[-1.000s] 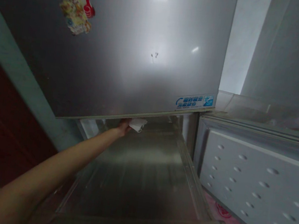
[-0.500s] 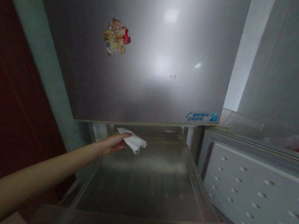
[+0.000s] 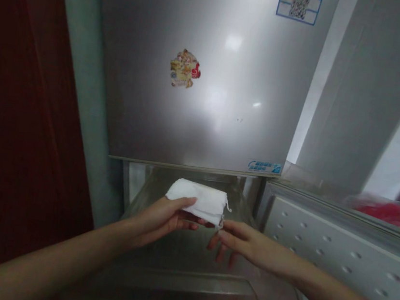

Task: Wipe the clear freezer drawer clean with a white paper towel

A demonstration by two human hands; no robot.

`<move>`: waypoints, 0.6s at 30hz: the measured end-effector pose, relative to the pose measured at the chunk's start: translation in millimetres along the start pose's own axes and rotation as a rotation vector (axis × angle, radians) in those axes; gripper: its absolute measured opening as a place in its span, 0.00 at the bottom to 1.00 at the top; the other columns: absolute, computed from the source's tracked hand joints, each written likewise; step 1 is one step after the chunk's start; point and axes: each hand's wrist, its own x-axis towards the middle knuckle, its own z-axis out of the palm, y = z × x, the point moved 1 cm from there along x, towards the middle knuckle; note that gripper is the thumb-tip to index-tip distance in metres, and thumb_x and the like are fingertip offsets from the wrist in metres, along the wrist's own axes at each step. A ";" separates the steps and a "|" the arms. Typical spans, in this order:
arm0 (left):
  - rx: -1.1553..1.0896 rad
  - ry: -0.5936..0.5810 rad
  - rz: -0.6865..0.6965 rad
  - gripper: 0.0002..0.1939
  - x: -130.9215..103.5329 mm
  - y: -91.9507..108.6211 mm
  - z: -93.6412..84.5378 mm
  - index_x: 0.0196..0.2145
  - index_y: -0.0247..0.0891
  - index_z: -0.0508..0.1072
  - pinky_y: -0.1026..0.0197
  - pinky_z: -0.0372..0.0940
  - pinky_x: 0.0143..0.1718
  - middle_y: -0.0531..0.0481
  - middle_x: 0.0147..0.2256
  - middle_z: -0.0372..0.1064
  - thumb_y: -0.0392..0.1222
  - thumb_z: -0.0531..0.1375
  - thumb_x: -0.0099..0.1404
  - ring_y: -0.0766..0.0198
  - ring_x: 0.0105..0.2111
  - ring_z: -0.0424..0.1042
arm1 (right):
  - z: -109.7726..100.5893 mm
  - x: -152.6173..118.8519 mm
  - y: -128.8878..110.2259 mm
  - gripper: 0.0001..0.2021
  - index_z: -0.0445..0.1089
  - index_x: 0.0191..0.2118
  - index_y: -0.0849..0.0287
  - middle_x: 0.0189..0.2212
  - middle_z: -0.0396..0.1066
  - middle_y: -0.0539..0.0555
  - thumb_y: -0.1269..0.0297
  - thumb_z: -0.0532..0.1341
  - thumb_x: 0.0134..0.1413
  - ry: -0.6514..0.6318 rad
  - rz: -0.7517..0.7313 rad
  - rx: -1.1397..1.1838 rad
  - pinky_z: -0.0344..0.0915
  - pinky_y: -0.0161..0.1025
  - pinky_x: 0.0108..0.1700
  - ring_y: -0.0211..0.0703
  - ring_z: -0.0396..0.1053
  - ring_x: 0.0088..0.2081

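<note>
My left hand [image 3: 173, 215] grips a folded white cloth [image 3: 199, 199], its thumb on top and its fingers underneath. Frayed threads hang from the cloth's right end. At that end my right hand [image 3: 238, 240] has its thumb and forefinger closed at the lower corner, while its other fingers curl loosely below. Both hands are above a pulled-out clear plastic drawer [image 3: 183, 289] of a fridge. Part of the drawer's floor is hidden by the hands and cloth.
Above the drawer is the silver fridge door [image 3: 138, 89], carrying a colourful sticker [image 3: 185, 69]. To the right an open lower door [image 3: 342, 235] shows its dimpled white lining. A dark red wooden panel [image 3: 24, 123] stands on the left. Red plastic [image 3: 385, 211] lies beyond the open door.
My right hand has come in from the right to the cloth's end. My left hand has moved right and nearer with the cloth, which now shows broader. The view has shifted.
</note>
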 end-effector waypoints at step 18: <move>0.323 0.043 0.081 0.18 -58.6 -5.9 -14.2 0.32 0.35 0.77 0.64 0.66 0.29 0.46 0.29 0.74 0.55 0.64 0.57 0.61 0.29 0.70 | 54.2 27.2 -43.3 0.24 0.73 0.33 0.60 0.24 0.71 0.51 0.40 0.64 0.47 0.056 0.036 0.435 0.64 0.32 0.32 0.34 0.67 0.27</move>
